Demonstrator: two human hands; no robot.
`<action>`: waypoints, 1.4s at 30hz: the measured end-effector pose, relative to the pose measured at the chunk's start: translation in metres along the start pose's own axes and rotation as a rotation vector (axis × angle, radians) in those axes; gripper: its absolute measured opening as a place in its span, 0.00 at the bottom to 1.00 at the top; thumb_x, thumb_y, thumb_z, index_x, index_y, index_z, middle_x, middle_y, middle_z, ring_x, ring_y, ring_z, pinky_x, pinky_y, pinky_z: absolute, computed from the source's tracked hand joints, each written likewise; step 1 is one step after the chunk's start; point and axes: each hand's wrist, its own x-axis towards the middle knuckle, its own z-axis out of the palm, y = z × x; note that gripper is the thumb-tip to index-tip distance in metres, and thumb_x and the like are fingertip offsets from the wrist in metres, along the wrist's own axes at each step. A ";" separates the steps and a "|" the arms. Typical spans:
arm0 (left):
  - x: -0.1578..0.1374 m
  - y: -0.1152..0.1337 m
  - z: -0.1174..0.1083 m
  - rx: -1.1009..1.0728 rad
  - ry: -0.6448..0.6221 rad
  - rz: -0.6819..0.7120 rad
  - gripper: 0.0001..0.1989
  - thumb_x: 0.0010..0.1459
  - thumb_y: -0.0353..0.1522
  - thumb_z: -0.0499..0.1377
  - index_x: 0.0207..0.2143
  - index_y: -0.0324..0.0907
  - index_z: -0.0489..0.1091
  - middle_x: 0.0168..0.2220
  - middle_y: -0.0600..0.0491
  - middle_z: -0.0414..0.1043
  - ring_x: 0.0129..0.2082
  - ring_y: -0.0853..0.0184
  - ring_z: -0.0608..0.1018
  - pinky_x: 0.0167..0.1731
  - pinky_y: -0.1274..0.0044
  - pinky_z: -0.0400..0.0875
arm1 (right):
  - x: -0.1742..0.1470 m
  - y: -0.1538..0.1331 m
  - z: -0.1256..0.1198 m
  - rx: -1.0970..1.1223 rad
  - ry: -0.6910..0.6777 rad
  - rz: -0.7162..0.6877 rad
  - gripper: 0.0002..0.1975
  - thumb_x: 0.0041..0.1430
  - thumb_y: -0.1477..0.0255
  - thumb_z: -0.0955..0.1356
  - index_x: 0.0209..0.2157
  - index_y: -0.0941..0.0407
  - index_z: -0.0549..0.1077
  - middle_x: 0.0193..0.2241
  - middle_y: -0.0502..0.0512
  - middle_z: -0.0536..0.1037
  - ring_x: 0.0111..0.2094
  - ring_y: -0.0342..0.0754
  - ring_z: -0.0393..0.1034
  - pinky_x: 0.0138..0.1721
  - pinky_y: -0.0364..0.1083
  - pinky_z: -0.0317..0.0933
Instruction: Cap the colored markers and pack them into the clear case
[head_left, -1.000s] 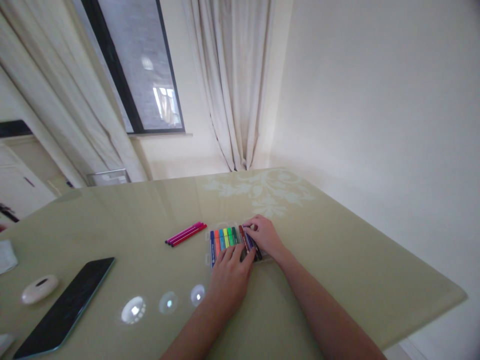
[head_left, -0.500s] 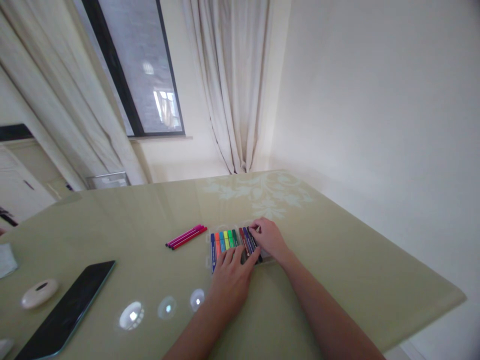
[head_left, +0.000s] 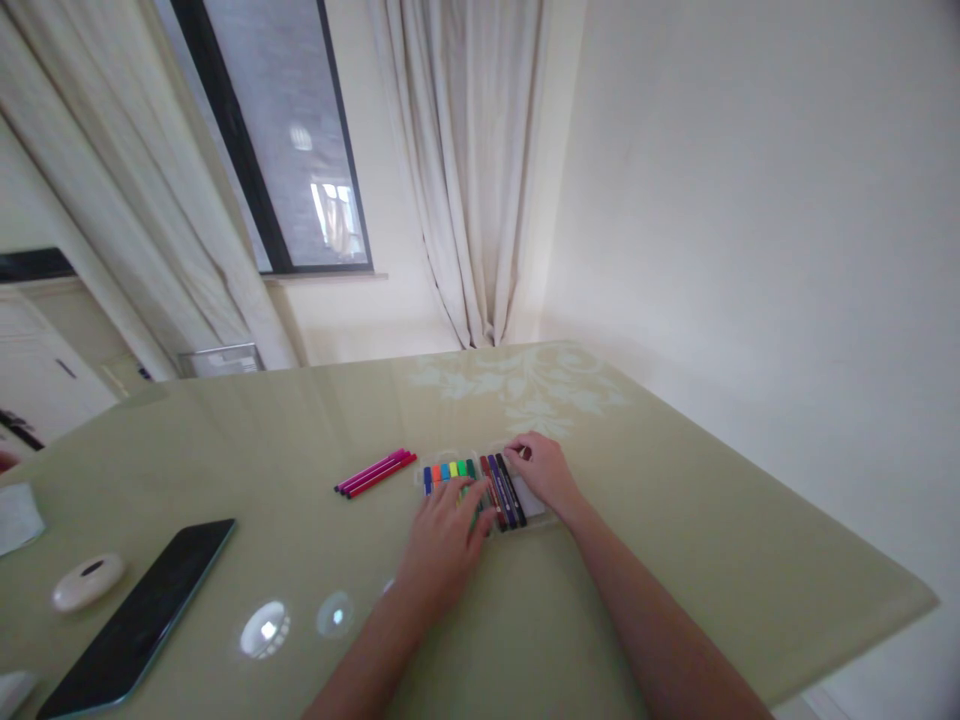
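A clear plastic marker case (head_left: pixel 546 519) lies open on the table, with several coloured markers side by side in it. Over its left half my left hand (head_left: pixel 444 525) is spread, fingers apart, covering the lower parts of the bright markers (head_left: pixel 454 470). Dark red, purple and black markers (head_left: pixel 504 490) show between my hands. My right hand (head_left: pixel 546 472) is at the case's far right edge beside the black marker's top, thumb and fingers curled together; whatever is between them is hidden. To the left of the case, pink and red markers (head_left: pixel 375 474) lie together on the table.
A black tablet or phone (head_left: pixel 142 620) lies on the glossy table (head_left: pixel 300 420) at the left. Near it are a white rounded object (head_left: pixel 88 582) and a pale cloth or tissue (head_left: pixel 19 518). A wall (head_left: pixel 750 250) runs along the table's right side.
My left hand has shifted left and nearer me, uncovering the lower ends of the dark markers. My right hand has moved slightly right, off the black marker's top.
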 end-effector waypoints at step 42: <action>0.005 0.003 -0.011 -0.589 0.127 -0.392 0.15 0.72 0.42 0.47 0.46 0.46 0.69 0.34 0.54 0.78 0.33 0.62 0.79 0.35 0.72 0.70 | -0.012 -0.041 -0.011 0.957 -0.348 -0.006 0.12 0.58 0.62 0.73 0.38 0.56 0.81 0.32 0.53 0.81 0.34 0.46 0.72 0.36 0.45 0.63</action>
